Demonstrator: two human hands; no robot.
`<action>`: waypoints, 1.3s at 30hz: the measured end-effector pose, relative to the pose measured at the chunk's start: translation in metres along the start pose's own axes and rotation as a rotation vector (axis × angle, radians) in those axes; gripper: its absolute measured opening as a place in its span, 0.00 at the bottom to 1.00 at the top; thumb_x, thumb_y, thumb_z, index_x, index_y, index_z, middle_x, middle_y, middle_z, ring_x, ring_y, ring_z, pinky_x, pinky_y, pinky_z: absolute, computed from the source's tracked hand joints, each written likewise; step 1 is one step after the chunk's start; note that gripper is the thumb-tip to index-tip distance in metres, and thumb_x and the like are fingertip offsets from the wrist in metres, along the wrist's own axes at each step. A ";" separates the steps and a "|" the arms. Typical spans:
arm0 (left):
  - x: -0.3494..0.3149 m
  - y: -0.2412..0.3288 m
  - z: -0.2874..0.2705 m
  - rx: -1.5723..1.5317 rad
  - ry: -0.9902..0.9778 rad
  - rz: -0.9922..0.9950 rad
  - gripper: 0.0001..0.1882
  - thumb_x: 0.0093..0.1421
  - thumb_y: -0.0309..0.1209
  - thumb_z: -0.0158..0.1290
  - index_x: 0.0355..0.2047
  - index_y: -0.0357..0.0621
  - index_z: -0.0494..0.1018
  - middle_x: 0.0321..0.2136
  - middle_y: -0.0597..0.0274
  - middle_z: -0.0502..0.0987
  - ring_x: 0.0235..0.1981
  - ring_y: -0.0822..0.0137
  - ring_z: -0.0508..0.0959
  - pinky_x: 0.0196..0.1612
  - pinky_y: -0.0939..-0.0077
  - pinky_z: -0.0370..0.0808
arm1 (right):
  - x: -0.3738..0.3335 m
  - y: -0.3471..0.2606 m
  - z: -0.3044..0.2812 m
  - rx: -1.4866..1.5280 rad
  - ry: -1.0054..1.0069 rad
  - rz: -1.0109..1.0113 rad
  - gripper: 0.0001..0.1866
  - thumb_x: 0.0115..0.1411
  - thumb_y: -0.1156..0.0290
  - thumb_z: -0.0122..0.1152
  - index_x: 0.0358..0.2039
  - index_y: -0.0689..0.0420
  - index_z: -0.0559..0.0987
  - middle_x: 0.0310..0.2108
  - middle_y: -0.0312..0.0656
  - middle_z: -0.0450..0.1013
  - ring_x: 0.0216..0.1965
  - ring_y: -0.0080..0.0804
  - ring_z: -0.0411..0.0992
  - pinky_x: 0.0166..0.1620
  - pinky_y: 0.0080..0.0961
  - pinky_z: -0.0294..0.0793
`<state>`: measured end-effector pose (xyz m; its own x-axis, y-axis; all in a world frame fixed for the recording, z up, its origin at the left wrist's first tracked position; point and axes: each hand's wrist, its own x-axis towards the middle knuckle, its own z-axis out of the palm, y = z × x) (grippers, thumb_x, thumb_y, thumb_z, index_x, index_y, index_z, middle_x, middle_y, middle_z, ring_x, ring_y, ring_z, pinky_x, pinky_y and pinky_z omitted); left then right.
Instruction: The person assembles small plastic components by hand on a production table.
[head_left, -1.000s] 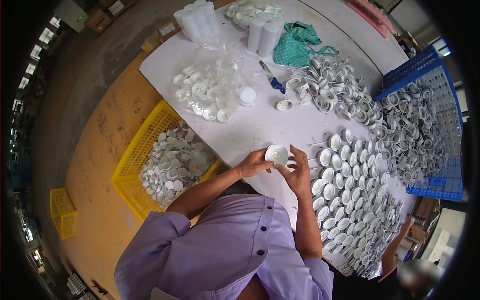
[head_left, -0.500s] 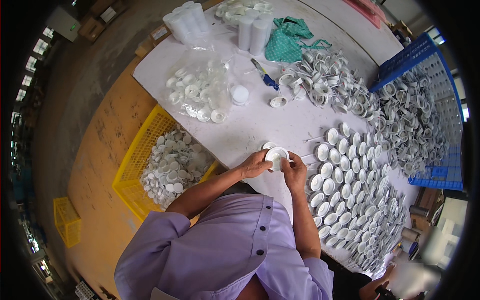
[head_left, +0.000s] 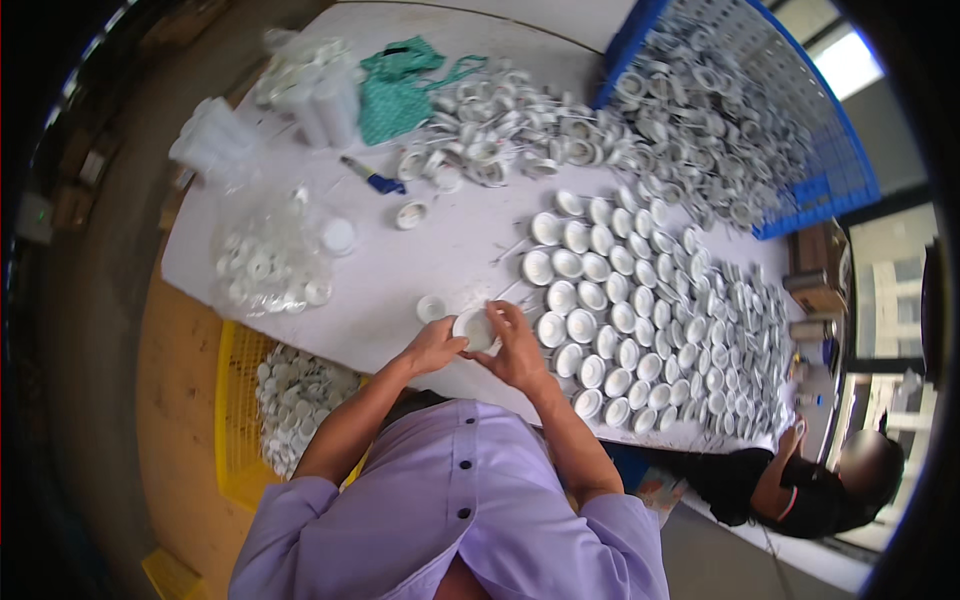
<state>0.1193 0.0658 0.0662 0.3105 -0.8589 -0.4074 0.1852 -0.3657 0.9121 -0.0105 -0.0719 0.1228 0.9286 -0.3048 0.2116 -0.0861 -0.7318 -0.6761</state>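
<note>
Both hands closed around one small white round cup [head_left: 475, 329], held just above the near edge of the white tabletop [head_left: 450, 260]. Left hand [head_left: 432, 347] gripping its left side, right hand [head_left: 517, 345] its right. Second white cup [head_left: 431, 308] just left of it; rows of white cups [head_left: 640, 310] to its right.

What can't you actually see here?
- Head view: most of the small white cup is covered by the left hand and right hand.
- The yellow crate is partly hidden under the table.
- Parts in the blue crate are too small to identify.
</note>
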 end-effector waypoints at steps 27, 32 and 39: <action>0.057 0.031 0.093 0.185 -0.178 -0.212 0.18 0.57 0.35 0.55 0.46 0.40 0.70 0.35 0.60 0.78 0.32 0.74 0.75 0.32 0.80 0.72 | -0.282 0.270 -0.216 -0.536 0.661 0.694 0.35 0.39 0.64 0.73 0.49 0.59 0.69 0.47 0.51 0.66 0.51 0.49 0.62 0.54 0.42 0.61; 0.058 0.025 0.095 0.247 -0.189 -0.191 0.14 0.62 0.31 0.48 0.47 0.40 0.68 0.41 0.60 0.76 0.41 0.72 0.78 0.29 0.82 0.71 | -0.304 0.302 -0.221 -0.651 0.596 0.680 0.35 0.39 0.62 0.72 0.48 0.60 0.69 0.47 0.50 0.67 0.51 0.48 0.62 0.56 0.43 0.57; 0.059 0.015 0.095 0.192 -0.181 -0.239 0.14 0.62 0.30 0.47 0.47 0.40 0.68 0.42 0.60 0.76 0.41 0.72 0.77 0.30 0.82 0.71 | -0.314 0.323 -0.218 -0.655 0.537 0.726 0.34 0.39 0.59 0.71 0.47 0.60 0.72 0.48 0.50 0.67 0.53 0.47 0.61 0.57 0.42 0.57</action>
<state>0.0522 -0.0242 0.0608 0.1057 -0.7845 -0.6110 0.0487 -0.6097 0.7912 -0.4088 -0.3452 -0.0081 0.3175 -0.8988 0.3022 -0.8659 -0.4047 -0.2939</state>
